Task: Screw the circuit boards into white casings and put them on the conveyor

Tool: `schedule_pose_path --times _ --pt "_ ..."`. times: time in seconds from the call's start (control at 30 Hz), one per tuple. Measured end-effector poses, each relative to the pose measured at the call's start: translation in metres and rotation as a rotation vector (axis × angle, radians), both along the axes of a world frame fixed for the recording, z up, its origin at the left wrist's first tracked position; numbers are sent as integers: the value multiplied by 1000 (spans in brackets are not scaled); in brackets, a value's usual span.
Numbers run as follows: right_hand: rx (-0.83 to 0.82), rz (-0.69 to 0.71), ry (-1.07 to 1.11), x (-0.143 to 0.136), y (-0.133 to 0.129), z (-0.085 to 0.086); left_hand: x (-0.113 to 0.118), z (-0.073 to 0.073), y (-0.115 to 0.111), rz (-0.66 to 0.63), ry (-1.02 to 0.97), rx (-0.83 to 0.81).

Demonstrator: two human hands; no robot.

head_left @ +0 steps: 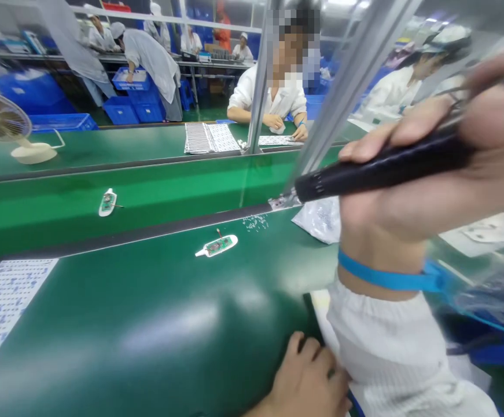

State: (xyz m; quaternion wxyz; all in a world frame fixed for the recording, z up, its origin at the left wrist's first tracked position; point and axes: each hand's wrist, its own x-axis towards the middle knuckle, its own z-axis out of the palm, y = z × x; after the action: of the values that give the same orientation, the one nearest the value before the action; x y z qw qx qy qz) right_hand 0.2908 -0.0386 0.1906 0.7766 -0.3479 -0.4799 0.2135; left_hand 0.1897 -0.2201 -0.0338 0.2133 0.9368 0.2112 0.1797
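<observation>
My right hand (434, 156) is raised high at the right, wrapped round a black electric screwdriver (377, 168). The metal tip points left, above the worktop. A blue strap circles that wrist over a white sleeve. Low in the view, my left hand (308, 376) rests by the worktop's near edge with bent fingers. Its fingertips are hidden, and so is anything they may hold. In front of both hands a white, elongated plastic shell (217, 246) lies flat, holding a green circuit board with a short lead sticking out. Small pale pieces (256, 223) are scattered behind it.
Another shell with a board (107, 202) lies on the green conveyor (52, 214). A clear plastic bag (321, 220) sits near the metal post (342, 87). A printed sheet (13, 307) is at left. Across the line sits a co-worker (278, 98); a fan (30, 152) stands far left.
</observation>
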Motion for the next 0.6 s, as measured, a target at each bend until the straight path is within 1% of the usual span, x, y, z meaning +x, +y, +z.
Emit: schedule_pose_path --times 0.07,0.1,0.13,0.17,0.2,0.23,0.27,0.33,0.37,0.4,0.43,0.5,0.6 --pt "127 12 117 -20 10 -13 -3 -10 -1 -21 -22 12" --pt "141 42 168 -27 15 -21 -8 -12 5 -35 -37 12" --pt "123 88 201 -33 19 -30 -17 -11 16 -54 -61 11" --pt "95 132 221 -37 24 -39 -29 -8 31 -52 -89 3" --pt "69 166 227 -40 30 -49 -43 -2 51 -20 -119 -6" --pt "51 194 218 -43 35 -59 -60 5 73 38 -160 -11" --pt "34 216 198 -46 39 -68 -77 13 97 207 -169 -30" --pt "-25 260 150 -52 46 -85 -106 24 144 539 -194 14" --pt "-64 283 134 -56 47 -92 -117 27 164 659 -173 23" --pt "-106 309 119 -60 48 -99 -126 27 180 737 -153 27" --pt "-147 331 105 -63 49 -104 -131 26 192 780 -127 20" --pt "-209 362 76 -70 48 -113 -135 19 203 785 -88 -6" --pt "-261 379 43 -77 47 -121 -132 9 203 736 -66 -35"
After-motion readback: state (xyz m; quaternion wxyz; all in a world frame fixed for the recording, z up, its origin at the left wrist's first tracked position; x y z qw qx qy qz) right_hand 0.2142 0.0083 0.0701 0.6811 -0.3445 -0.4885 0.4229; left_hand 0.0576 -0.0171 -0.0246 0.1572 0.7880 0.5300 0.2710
